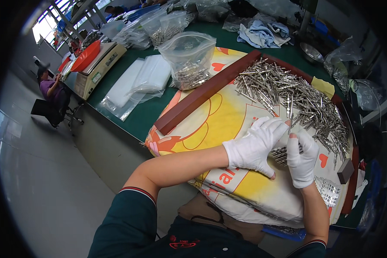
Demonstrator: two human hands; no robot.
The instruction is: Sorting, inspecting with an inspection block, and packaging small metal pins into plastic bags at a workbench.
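Observation:
A heap of loose, thin silver metal rods, shaped like drill bits point(305, 99), lies on a printed cloth point(228, 116) in front of me. My left hand point(256, 144), in a white glove with bare fingertips, reaches to the heap's near edge. Its fingers are stretched forward and the thumb stands apart. My right hand point(302, 161), gloved alike, is just right of it with fingers bent together; what they hold, if anything, is hidden. Between both hands sits a compact stack of rods point(281, 155), partly covered. A slim rod stands out near both fingertips.
Dark red wooden bars point(206, 94) frame the heap. A neat row of rods point(327, 191) and a small grey block point(345, 171) lie at right. Farther back are an open plastic bag of rods point(189, 64), flat bags point(146, 79), a scale point(99, 71) and blue rags point(262, 34). Someone sits far left.

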